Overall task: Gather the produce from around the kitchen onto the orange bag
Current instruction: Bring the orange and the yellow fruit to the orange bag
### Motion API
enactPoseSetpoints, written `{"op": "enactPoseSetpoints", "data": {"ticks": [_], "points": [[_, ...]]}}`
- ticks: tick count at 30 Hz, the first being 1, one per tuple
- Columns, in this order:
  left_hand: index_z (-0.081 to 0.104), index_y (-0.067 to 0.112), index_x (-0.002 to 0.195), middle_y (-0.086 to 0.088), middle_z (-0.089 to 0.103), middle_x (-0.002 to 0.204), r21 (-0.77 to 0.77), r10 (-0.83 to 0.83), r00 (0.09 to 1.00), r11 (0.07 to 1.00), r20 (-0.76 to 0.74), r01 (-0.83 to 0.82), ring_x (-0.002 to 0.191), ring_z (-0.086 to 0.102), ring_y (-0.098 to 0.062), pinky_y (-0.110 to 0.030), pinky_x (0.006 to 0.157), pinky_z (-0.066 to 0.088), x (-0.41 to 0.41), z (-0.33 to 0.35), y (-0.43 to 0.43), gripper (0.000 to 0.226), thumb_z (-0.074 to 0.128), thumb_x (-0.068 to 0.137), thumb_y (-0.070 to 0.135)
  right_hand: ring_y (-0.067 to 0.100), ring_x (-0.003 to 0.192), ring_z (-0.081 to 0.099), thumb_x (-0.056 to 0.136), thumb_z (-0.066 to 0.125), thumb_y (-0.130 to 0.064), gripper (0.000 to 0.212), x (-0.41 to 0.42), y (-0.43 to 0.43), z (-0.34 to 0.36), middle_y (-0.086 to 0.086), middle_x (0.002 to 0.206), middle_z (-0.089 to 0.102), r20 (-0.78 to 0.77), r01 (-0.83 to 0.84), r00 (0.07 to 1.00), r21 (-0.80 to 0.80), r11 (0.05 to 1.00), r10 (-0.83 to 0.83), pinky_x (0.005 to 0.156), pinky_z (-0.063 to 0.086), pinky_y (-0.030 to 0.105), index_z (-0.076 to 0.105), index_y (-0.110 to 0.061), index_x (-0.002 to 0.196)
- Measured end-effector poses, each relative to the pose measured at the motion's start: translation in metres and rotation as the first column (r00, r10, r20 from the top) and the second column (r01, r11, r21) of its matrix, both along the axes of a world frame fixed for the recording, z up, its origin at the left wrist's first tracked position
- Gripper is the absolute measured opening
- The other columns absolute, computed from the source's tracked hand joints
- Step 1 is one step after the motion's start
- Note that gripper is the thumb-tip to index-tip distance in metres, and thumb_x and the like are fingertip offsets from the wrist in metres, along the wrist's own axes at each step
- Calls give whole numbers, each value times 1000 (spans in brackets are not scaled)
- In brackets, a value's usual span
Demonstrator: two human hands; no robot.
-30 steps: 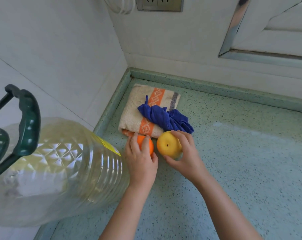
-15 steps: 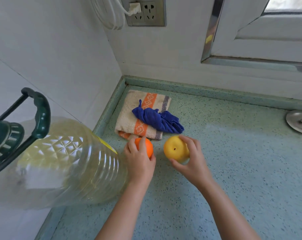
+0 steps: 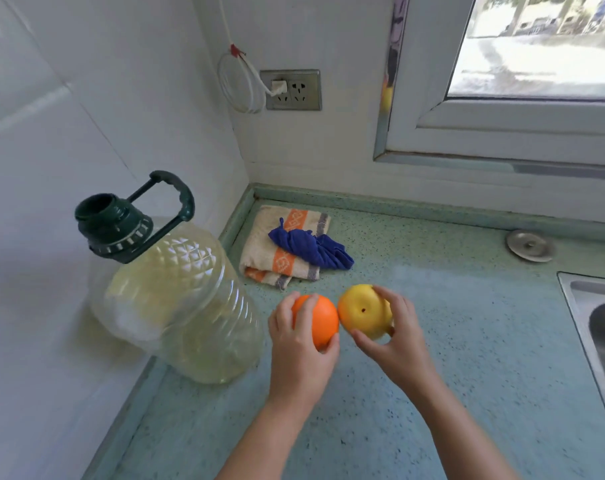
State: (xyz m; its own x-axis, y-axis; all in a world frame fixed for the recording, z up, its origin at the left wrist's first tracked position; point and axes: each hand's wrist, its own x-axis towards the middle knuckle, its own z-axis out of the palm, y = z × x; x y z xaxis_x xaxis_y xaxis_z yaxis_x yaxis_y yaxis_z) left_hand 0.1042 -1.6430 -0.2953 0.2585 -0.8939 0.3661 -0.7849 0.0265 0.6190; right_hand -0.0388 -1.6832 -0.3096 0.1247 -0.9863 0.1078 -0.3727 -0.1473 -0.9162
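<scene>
My left hand is closed around an orange fruit, held just above the green speckled counter. Right beside it, my right hand grips a yellow fruit with a small dark dimple facing me. The two fruits almost touch. No orange bag shows in this view.
A big clear oil jug with a dark green cap and handle stands at the left by the wall. A folded beige-and-orange towel with a blue cloth on it lies in the corner. A steel sink is at the right edge, a round metal cap behind it.
Both hands have lifted the fruits off the counter by the towel and drawn them back toward me. The view has tilted up, revealing the window and sink.
</scene>
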Motion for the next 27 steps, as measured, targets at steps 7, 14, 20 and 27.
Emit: {"op": "enactPoseSetpoints", "data": {"ticks": [7, 14, 20, 27], "points": [[50, 24, 122, 6, 35, 126, -38, -36, 971, 999, -235, 28, 117, 39, -17, -31, 89, 42, 7, 40, 61, 62, 79, 68, 19, -13, 107, 39, 65, 80, -9, 73, -1, 60, 44, -18, 116, 38, 34, 43, 999, -106, 993, -39, 87, 44, 33, 38, -46, 113], [38, 38, 120, 11, 33, 128, -54, -54, 931, 998, -360, 36, 114, 40, -11, -9, 77, 37, 20, 57, 132, 63, 76, 71, 27, -14, 106, 39, 65, 81, -12, 73, 6, 121, 72, -24, 117, 36, -8, -5, 1000, -176, 984, 4, 79, 46, 24, 39, -47, 113], [39, 39, 120, 19, 35, 124, -47, -27, 901, 999, -433, 7, 107, 44, 4, -9, 72, 41, 31, 60, 192, 63, 69, 66, 44, -17, 107, 37, 67, 80, -17, 71, 18, 172, 83, -23, 119, 35, -16, -80, 997, -174, 982, 79, 78, 44, 15, 37, -48, 114], [41, 47, 114, 30, 36, 119, -85, 125, 865, 978, -486, -190, 104, 39, 20, -8, 66, 46, 35, 75, 251, 59, 66, 61, 48, -13, 108, 38, 67, 79, -17, 72, 30, 205, 97, -22, 120, 36, 1, -243, 968, -223, 944, 249, 79, 44, 18, 37, -46, 117]]}}
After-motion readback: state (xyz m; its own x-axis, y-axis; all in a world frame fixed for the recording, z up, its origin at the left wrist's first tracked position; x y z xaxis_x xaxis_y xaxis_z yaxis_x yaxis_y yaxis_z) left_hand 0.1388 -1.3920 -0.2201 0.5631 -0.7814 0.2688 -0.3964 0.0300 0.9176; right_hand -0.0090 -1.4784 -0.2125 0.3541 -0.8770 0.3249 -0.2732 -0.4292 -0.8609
